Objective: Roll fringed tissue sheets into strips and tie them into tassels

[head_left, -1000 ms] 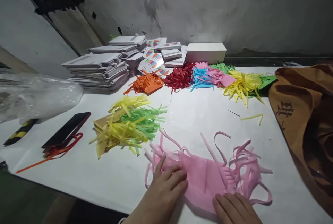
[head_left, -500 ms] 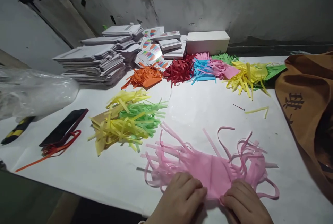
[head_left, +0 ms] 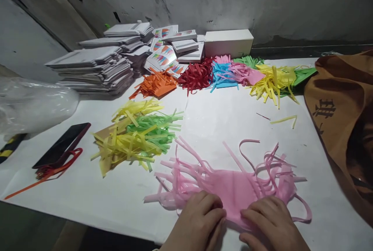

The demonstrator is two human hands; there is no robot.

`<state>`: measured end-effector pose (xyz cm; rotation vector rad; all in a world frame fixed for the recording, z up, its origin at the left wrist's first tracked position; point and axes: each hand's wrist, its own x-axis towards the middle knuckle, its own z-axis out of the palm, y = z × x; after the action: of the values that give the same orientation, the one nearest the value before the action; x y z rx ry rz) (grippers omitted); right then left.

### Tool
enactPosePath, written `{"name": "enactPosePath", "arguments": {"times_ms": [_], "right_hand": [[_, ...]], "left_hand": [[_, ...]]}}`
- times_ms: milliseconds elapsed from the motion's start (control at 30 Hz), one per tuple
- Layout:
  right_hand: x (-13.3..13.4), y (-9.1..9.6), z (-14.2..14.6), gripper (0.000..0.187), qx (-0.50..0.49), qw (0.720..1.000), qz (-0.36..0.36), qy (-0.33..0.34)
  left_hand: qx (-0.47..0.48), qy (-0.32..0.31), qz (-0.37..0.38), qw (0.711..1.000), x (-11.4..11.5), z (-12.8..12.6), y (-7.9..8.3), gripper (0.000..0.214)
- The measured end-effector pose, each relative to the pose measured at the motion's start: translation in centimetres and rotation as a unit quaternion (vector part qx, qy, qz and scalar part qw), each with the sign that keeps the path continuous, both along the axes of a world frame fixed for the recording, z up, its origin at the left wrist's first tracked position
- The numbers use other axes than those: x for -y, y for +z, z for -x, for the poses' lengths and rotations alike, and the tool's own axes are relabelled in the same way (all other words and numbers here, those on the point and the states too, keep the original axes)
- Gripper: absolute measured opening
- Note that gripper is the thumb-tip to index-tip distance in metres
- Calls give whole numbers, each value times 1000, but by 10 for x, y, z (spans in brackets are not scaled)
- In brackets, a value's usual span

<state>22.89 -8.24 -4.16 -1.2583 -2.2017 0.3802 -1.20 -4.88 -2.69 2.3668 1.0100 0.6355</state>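
A pink sheet of fringed tissue paper [head_left: 234, 187] lies on the white table [head_left: 233, 126] near its front edge, its cut strips curling out to the left and right. My left hand [head_left: 198, 222] rests on the sheet's near left part, fingers bent and pressed together on the paper. On the sheet's near right part lies my right hand [head_left: 271, 223], fingers laid over the paper and pressing it down. The two hands are close together, almost touching.
A yellow and green fringe pile [head_left: 136, 136] lies to the left. Orange, red, blue, pink and yellow fringes [head_left: 221, 74] line the back, before a white box [head_left: 229, 43] and stacked booklets [head_left: 93, 70]. A phone [head_left: 61, 146] and plastic bag [head_left: 32, 105] sit left; brown cloth [head_left: 340, 115] right.
Both hands slid toward each other along the pink sheet's near edge. The right hand moved up onto the paper, and the fringes shifted a little to the left.
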Motion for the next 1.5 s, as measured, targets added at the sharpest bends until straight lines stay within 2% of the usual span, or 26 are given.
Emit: {"name": "enactPosePath", "arguments": {"times_ms": [100,267,367,467,567,667,767,900,1033,1100,1167,1267,1367,1433,1500], "right_hand": [[0,0,11,16,-21,999,-25,-22],[2,-4,20,28,-65,996,-28,-60],[0,-6,14,29,-8,995,-95,-39],[-3,-5,7,34,43,988,-148,13],[-6,-2,7,29,26,995,-94,-9],[-9,-3,9,27,19,995,-34,-93],[-19,-7,9,29,64,991,-8,-115],[-39,-7,7,30,136,983,-42,-115],[-49,4,13,23,155,969,-108,-159],[-48,7,18,28,99,976,-154,-116],[-44,6,22,32,55,981,-179,-41],[-41,-1,22,33,79,982,-174,8],[-39,-4,19,35,96,979,-178,10],[-39,-1,19,34,74,983,-168,7],[-40,5,20,32,25,990,-141,-3]], "left_hand": [[1,-1,7,1000,0,1,-1,24],[38,13,-32,999,2,0,-6,22],[4,6,-43,999,2,-1,-4,21],[-29,-17,-74,997,0,-1,-3,19],[-41,-22,-46,998,-5,0,-5,17],[-90,-2,7,996,-19,-1,-1,16],[-201,8,33,979,-40,-9,18,16],[-338,13,74,938,-69,-26,42,21],[-375,20,75,924,-84,-35,39,21],[-377,23,74,923,-87,-36,33,19],[-378,25,71,923,-88,-36,30,20],[-379,28,69,922,-87,-35,31,22],[-345,25,17,938,-82,-30,35,18],[-285,-20,-63,956,-76,-26,37,13],[-242,-82,-131,958,-69,-22,35,4]]}}
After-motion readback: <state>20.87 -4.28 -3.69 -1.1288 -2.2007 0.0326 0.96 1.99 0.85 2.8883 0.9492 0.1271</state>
